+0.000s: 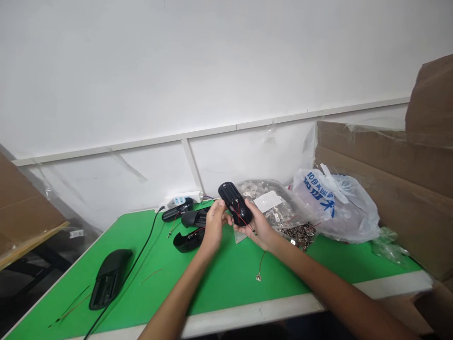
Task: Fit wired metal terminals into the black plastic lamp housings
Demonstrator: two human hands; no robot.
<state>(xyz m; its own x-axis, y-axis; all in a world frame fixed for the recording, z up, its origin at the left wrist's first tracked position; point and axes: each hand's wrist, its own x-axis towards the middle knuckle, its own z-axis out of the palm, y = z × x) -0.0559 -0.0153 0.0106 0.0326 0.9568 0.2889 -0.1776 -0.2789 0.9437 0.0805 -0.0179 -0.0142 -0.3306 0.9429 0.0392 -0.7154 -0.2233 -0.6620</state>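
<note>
The right hand (261, 227) is closed around the lower right side of the black case (233, 201), holding it up over the green surface (226, 283). The left hand (213, 223) is at the case's left edge, but I can't tell if it grips too.

Above a green counter (226, 293), my left hand (214, 224) and right hand (258, 228) are holding a red-wired black casing (230, 196) near bagged metal parts (287, 205).

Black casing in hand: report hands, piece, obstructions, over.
Right hand gripping casing, left hand at its edge. Casing raised above green table. Red wires across its face. Bag of metal parts behind, not blocking.
</note>
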